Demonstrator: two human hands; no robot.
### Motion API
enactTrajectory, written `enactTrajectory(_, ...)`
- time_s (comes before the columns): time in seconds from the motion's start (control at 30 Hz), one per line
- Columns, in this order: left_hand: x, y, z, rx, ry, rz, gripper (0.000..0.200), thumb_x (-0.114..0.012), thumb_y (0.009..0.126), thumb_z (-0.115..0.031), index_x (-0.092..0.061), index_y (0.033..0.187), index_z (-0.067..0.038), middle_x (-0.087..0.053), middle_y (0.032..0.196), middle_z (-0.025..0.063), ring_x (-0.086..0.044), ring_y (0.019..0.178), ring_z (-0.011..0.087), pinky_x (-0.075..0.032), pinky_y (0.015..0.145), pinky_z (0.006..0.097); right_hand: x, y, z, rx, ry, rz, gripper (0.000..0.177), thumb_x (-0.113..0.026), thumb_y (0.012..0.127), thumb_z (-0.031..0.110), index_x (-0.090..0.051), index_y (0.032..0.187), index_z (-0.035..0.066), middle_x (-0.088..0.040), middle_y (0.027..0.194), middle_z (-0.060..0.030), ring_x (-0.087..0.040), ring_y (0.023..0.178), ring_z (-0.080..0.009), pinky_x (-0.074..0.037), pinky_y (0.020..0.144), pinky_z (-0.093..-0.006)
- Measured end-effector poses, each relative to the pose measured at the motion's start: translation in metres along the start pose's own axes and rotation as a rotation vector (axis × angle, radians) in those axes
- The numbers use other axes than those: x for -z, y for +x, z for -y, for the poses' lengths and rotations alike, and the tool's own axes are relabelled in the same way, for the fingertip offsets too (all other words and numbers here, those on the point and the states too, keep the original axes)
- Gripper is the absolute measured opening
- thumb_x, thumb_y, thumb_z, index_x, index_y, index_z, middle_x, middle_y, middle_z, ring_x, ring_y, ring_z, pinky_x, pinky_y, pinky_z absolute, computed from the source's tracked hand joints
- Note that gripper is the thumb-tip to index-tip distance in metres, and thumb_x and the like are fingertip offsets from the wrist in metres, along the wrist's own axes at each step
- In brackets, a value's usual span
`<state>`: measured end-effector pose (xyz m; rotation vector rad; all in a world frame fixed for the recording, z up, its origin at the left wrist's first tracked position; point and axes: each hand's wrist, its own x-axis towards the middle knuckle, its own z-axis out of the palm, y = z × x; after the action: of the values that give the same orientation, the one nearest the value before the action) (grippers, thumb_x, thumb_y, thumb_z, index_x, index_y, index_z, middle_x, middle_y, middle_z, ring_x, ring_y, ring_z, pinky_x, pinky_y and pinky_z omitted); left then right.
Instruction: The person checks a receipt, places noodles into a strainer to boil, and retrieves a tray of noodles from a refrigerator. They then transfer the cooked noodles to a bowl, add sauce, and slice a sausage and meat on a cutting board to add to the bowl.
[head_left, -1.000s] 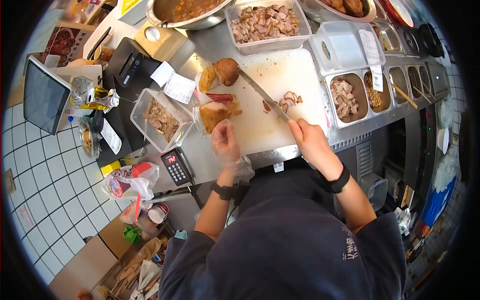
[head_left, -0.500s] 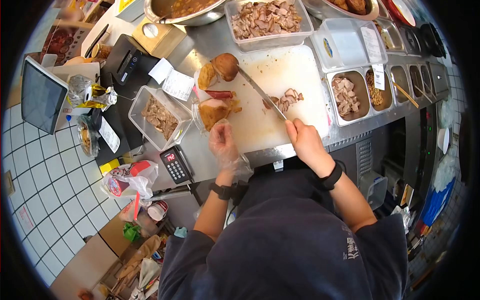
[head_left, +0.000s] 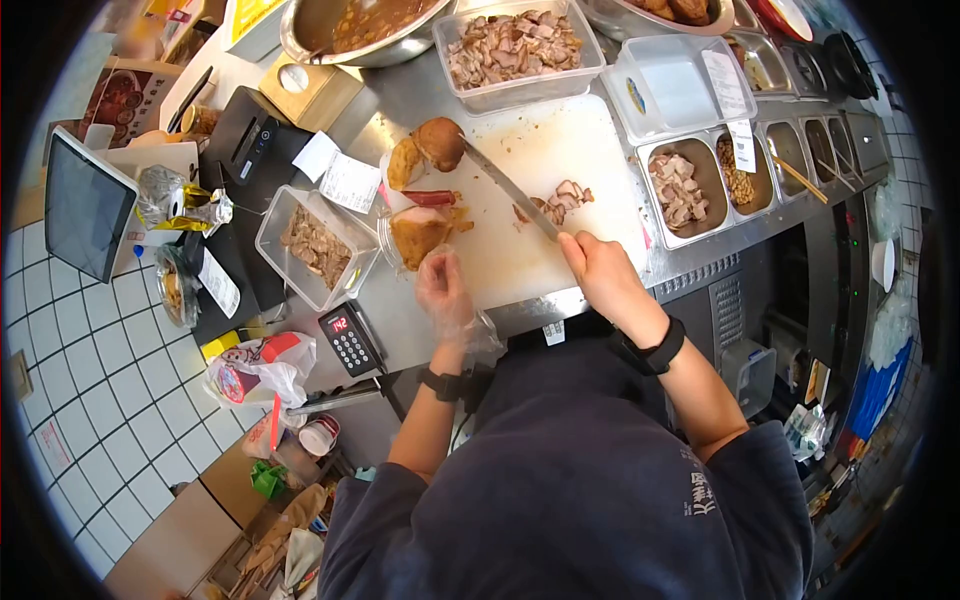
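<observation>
My right hand [head_left: 603, 273] is closed round the handle of a long knife [head_left: 512, 190], whose blade slants up and left over the white cutting board [head_left: 500, 265]. Sliced meat [head_left: 565, 200] lies beside the blade. A round brown piece of meat [head_left: 438, 143] touches or nearly touches the knife tip. My left hand [head_left: 443, 283], in a clear plastic glove, has its fingers pressed together near the board's left edge, just below a browned chunk of meat [head_left: 420, 235]. Whether it holds anything is hidden. A reddish strip [head_left: 430, 198] lies above that chunk.
Left of the board are a clear tub of meat [head_left: 318, 245], a keypad device [head_left: 350, 340] and a printer [head_left: 240, 135]. Behind stand a larger tub of sliced meat [head_left: 515, 50] and a bowl of broth [head_left: 365, 30]. Metal trays [head_left: 687, 190] line the right.
The view has shifted slightly, so the counter items sit a little further left. Both hands keep nearly the same pose, with the knife still in my right hand.
</observation>
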<state>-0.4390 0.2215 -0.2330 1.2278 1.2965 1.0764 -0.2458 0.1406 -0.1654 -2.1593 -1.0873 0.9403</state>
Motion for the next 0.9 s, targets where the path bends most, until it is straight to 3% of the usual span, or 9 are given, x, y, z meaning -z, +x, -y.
enactTrajectory(0.2,0.002,-0.004,0.0,0.001,-0.014,0.001,0.011,-0.058,0.091,-0.01,-0.057,0.081,-0.005,-0.053,0.076,-0.0042,-0.046,0.069,0.0022,-0.039,0.063,0.017,-0.016,-0.006,-0.003,-0.017,-0.098,0.018,0.045,-0.045,0.094,0.037,-0.057,0.073,-0.002,-0.057,0.061,-0.0263,-0.057,0.062,-0.0456,-0.046,0.06,-0.0502)
enactTrajectory(0.33,0.001,-0.002,-0.004,-0.014,0.08,0.018,0.013,-0.058,0.091,-0.009,-0.055,0.079,-0.005,-0.052,0.076,-0.0047,-0.046,0.069,0.0024,-0.039,0.063,0.0169,-0.005,0.0,-0.001,0.011,-0.044,0.001,0.046,-0.045,0.094,0.037,-0.057,0.073,-0.002,-0.057,0.063,-0.026,-0.057,0.063,-0.0451,-0.046,0.06,-0.05)
enactTrajectory(0.43,0.001,-0.004,-0.003,-0.034,-0.008,0.021,0.013,-0.058,0.091,-0.01,-0.054,0.079,-0.005,-0.051,0.075,-0.0047,-0.045,0.069,0.0025,-0.039,0.063,0.017,0.011,-0.009,0.01,0.017,-0.022,0.03,0.045,-0.045,0.094,0.037,-0.057,0.073,-0.001,-0.057,0.062,-0.0256,-0.057,0.063,-0.045,-0.046,0.06,-0.0498)
enactTrajectory(0.67,0.008,-0.015,-0.007,0.058,-0.021,0.015,0.012,-0.059,0.09,-0.01,-0.055,0.08,-0.005,-0.052,0.076,-0.0046,-0.046,0.069,0.003,-0.039,0.064,0.017,-0.01,0.001,0.0,0.017,-0.131,0.079,0.047,-0.044,0.094,0.04,-0.058,0.072,0.0,-0.058,0.064,-0.0248,-0.058,0.065,-0.0437,-0.046,0.063,-0.049)
enactTrajectory(0.9,0.006,-0.011,-0.001,-0.067,0.051,0.029,0.008,-0.057,0.091,-0.009,-0.057,0.086,-0.002,-0.055,0.079,-0.0025,-0.049,0.073,0.0053,-0.041,0.067,0.0197,0.006,-0.019,-0.025,-0.016,0.015,-0.008,0.044,-0.046,0.093,0.037,-0.058,0.075,-0.001,-0.057,0.062,-0.0251,-0.058,0.062,-0.0421,-0.047,0.06,-0.0449)
